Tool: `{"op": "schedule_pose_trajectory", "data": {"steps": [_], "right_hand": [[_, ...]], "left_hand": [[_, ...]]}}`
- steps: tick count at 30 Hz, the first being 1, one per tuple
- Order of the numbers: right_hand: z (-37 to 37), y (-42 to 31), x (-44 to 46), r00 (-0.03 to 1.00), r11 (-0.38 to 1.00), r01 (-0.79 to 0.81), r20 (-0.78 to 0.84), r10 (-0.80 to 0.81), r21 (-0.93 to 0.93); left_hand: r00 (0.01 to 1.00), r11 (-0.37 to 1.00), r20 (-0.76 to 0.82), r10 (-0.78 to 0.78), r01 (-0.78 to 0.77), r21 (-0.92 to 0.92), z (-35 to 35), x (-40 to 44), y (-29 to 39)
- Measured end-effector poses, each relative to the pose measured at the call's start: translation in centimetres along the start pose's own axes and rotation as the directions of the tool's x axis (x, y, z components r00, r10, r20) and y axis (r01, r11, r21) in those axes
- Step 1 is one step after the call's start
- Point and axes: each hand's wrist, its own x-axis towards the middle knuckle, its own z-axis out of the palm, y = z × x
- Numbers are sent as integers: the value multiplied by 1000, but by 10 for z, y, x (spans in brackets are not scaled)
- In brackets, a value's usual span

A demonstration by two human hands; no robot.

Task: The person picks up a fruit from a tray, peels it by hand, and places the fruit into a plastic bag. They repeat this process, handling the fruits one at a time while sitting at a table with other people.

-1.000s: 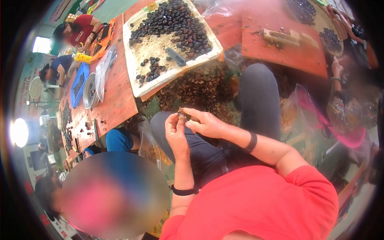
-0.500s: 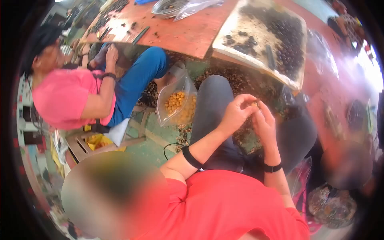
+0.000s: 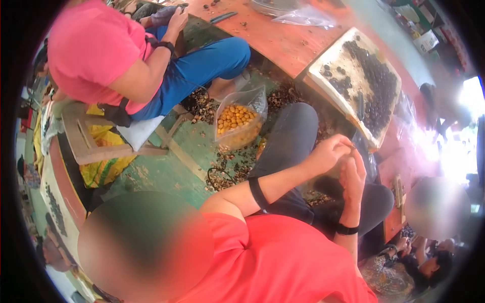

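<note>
My left hand (image 3: pixel 331 154) and my right hand (image 3: pixel 352 177) meet at the fingertips above my knees. Both are closed in a pinch; whatever lies between the fingers is too small and covered to name. Left of my knee, an open clear plastic bag (image 3: pixel 259 98) stands on the floor, holding round yellow-orange kernels (image 3: pixel 235 118). Beyond my hands, a shallow pale tray (image 3: pixel 326 83) rests at the table's edge. It carries many dark, round nut-like pieces (image 3: pixel 381 83) and a dark knife-like tool (image 3: pixel 360 106).
A co-worker in a pink shirt (image 3: pixel 96 50) sits at left on a wooden stool (image 3: pixel 76 139), near a yellow sack (image 3: pixel 103 169). Shell scraps (image 3: pixel 227 169) litter the green floor. The reddish table (image 3: pixel 288 43) holds a knife (image 3: pixel 223 17) and a plastic sheet (image 3: pixel 305 17). More people sit at lower right.
The view has turned, shifting the tray, bag and co-worker within it. My hands stay together at the fingertips, now further right and slightly lower in view.
</note>
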Motion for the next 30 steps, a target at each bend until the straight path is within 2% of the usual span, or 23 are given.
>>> {"op": "schedule_pose_trajectory", "data": {"steps": [5, 6, 7, 8, 10, 12, 13, 14, 16, 17, 18, 20, 21, 22, 23, 24, 26, 28, 30], "right_hand": [[13, -14, -4, 995, 1000, 4, 96, -3, -12], [12, -15, -6, 993, 1000, 5, 116, -3, -13], [15, -9, -4, 996, 997, 53, 71, -49, -51], [13, -9, -3, 991, 997, 70, 114, -65, -39], [19, -11, -4, 995, 999, 41, 98, -37, -33], [19, -9, -2, 986, 994, 106, 133, -102, -22], [20, -18, -3, 986, 998, 62, 158, -62, 3], [15, -10, 3, 982, 986, 128, 153, -112, -104], [13, -12, 3, 986, 970, 143, 113, -123, -196], [13, -12, 3, 987, 978, 130, 110, -113, -164], [11, -11, 4, 989, 985, 115, 107, -102, -127], [4, -8, 10, 987, 997, 4, 162, -15, 72], [-1, -6, 13, 993, 994, 2, 115, -15, 110], [-5, -3, 16, 989, 991, -8, 147, -12, 134], [-8, 0, 19, 982, 987, -19, 188, -11, 161], [-8, 2, 21, 987, 979, -30, 160, -3, 202], [-12, 0, 21, 982, 966, 9, 179, -57, 257], [-15, 10, 24, 978, 966, 14, 198, -68, 260], [-17, 18, 29, 974, 977, 136, 157, -162, 166]], "left_hand": [[999, 999, -53, 13, -11, 36, -4, -5, 9], [999, 1000, -50, 12, -13, -11, -7, -8, 11], [999, 998, -34, 11, -13, -59, -8, -10, 12], [1000, 994, -12, 8, -9, -107, -8, -11, 14], [999, 989, 2, -45, 45, -144, -13, -13, 19], [996, 974, -15, -91, 86, -207, -14, -13, 23], [992, 967, -38, -124, 112, -228, -13, -14, 25], [990, 977, -56, -131, 120, -174, -15, -13, 23], [991, 991, -53, -119, 115, -75, -13, -16, 36], [985, 987, -72, -159, 158, -21, -13, -13, 36], [985, 986, -73, -157, 152, -67, -12, -9, 29], [962, 975, -157, -223, 219, -44, -7, -6, 23], [975, 974, -108, -194, 179, -136, -9, -4, 15], [972, 971, -77, -223, 215, -104, -6, -2, 12], [970, 971, -113, -215, 200, -129, -5, -1, 10], [966, 971, -152, -209, 186, -153, -6, 2, 7], [966, 970, -111, -233, 223, -96, -7, 6, 6], [977, 982, -106, -187, 189, 9, -8, 9, 2], [977, 980, -100, -187, 192, 52, -4, 11, -1]]}}
